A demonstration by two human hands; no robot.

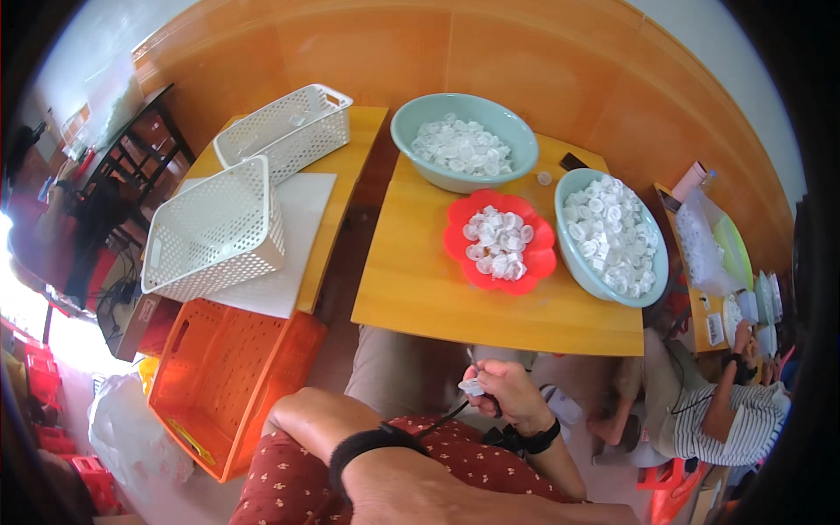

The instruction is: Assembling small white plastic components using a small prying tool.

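My right hand (512, 394) is in front of the table's near edge, above my lap. Its fingers are closed around a small clear-white plastic piece (472, 386). A thin dark pointed tip (472, 354) sticks up beside the fingers; what it belongs to is mostly hidden. My left hand (302, 413) lies to the left over my lap, bent downward, its fingers out of sight. Both wrists wear black bands. On the yellow table (407, 289), a red flower-shaped dish (462, 262) holds several similar plastic pieces.
Two pale-blue basins (420, 171) full of plastic pieces stand behind and right of the dish. White perforated baskets (210, 232) stand on the left table. Below them is an orange crate (206, 385). A dark phone (573, 162) lies at the back. Another person (731, 416) sits at right.
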